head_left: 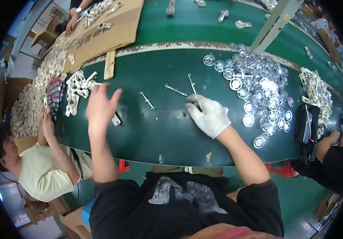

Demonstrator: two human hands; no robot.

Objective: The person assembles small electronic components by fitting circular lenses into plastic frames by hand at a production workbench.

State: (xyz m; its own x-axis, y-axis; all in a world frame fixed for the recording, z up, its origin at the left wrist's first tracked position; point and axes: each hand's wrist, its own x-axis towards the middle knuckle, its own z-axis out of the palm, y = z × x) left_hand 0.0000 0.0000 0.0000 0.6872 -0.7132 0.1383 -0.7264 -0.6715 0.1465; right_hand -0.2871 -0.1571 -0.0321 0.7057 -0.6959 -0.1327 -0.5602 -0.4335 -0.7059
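My left hand (101, 106) is bare and raised over the left of the table, thumb apart from the fingers, holding nothing visible. A white plastic part (116, 120) shows beside its wrist. Several similar white parts (77, 89) lie in a pile left of the fingers. My right hand (210, 116) wears a white glove and rests on the table with curled fingers; what they hold, if anything, is hidden. Just beyond its fingers lies a narrow whitish strip (192, 84). Two more strips, one nearby (175, 90) and one farther left (146, 100), flank a short red wire (163, 111).
Clear round plastic discs (263, 85) are heaped on the right of the green table (147, 139). More white parts (317, 93) lie beyond. Behind runs a green conveyor (191, 24) with scattered parts; a metal post (276, 27) rises there. Cardboard (119, 34) and a co-worker (46, 169) are left.
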